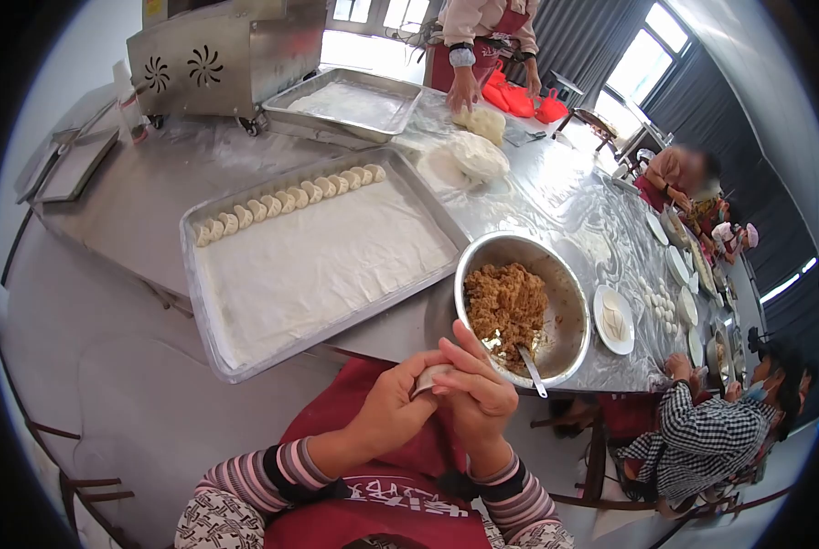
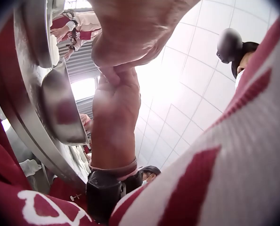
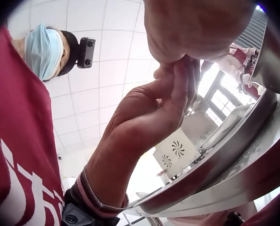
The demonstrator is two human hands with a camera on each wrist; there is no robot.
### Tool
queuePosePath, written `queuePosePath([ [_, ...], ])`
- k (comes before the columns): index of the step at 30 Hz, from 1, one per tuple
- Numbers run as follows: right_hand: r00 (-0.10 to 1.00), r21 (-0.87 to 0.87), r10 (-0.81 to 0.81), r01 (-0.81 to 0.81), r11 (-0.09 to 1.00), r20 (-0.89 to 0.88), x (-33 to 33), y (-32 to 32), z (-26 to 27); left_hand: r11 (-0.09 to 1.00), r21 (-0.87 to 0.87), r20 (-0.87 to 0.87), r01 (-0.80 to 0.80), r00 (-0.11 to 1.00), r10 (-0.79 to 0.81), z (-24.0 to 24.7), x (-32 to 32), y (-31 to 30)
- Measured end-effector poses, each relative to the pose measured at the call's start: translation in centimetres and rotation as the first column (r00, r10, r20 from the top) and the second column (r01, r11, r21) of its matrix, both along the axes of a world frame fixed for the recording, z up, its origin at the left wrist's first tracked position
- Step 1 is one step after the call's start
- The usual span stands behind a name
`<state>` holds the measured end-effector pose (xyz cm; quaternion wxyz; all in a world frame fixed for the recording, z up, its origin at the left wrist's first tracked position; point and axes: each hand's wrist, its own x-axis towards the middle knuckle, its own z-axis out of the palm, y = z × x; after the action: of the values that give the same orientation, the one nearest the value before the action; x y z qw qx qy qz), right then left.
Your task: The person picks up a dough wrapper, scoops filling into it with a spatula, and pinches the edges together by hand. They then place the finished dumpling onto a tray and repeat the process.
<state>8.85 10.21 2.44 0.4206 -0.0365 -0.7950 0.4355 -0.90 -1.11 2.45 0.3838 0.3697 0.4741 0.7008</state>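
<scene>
In the head view my left hand [image 1: 386,404] and right hand [image 1: 481,401] meet in front of the apron, pinching a pale dumpling [image 1: 430,379] between their fingers. Only a curved edge of it shows; the fingers hide the rest. Just beyond the right hand stands a steel bowl [image 1: 569,306] of brown minced filling [image 1: 503,297], with a spoon [image 1: 531,369] leaning in it. To the left, a metal tray [image 1: 336,339] carries a row of folded dumplings [image 1: 290,199] along its far side. Both wrist views show the hands pressed together, the dumpling hidden.
A white plate [image 1: 625,337] with flat wrappers lies right of the bowl, near several dough pieces [image 1: 661,306]. Farther back are a floured tray [image 1: 309,123], a dough mound [image 1: 478,157] and a steel machine [image 1: 231,69]. Another person's hand [image 1: 465,91] works dough across the table. People sit at right.
</scene>
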Motion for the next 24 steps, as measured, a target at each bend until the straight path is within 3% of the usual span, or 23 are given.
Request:
queuePosePath([
  [3, 0.999, 0.006, 0.008, -0.008, 1.000, 0.040, -0.5, -0.2, 0.7, 0.998, -0.030, 0.049, 0.050, 0.998, -0.048, 0.0, -0.6, 0.3],
  [6, 0.999, -0.141, -0.035, 0.031, 0.990, -0.026, -0.1, -0.5, 0.2, 0.995, -0.043, 0.153, 0.087, 0.985, -0.079, 0.1, -0.4, 0.4],
  [9, 0.997, -0.069, -0.071, 0.069, 0.995, -0.022, 0.2, -0.2, -0.7, 0.996, -0.029, 0.180, 0.082, 0.981, -0.075, 0.2, 0.1, 0.6],
  [12, 0.994, -0.088, -0.099, 0.095, 0.992, -0.042, 0.1, -0.6, -0.7, 0.993, -0.018, 0.315, 0.117, 0.943, -0.105, 0.3, 0.3, 0.6],
  [14, 0.975, 0.050, -0.220, 0.219, 0.974, 0.018, -0.2, -0.8, 0.2, 0.991, 0.020, 0.418, 0.129, 0.900, -0.125, -0.2, 0.2, 0.7],
  [17, 0.953, -0.025, -0.301, 0.301, 0.953, -0.015, -0.3, -1.2, 0.0, 0.986, 0.058, 0.469, 0.156, 0.868, -0.165, 0.1, -0.1, 0.7],
  [24, 0.959, -0.010, -0.283, 0.283, 0.959, -0.007, 0.2, -1.0, -1.4, 0.979, 0.084, 0.534, 0.188, 0.821, -0.203, -0.9, 0.0, 0.9],
])
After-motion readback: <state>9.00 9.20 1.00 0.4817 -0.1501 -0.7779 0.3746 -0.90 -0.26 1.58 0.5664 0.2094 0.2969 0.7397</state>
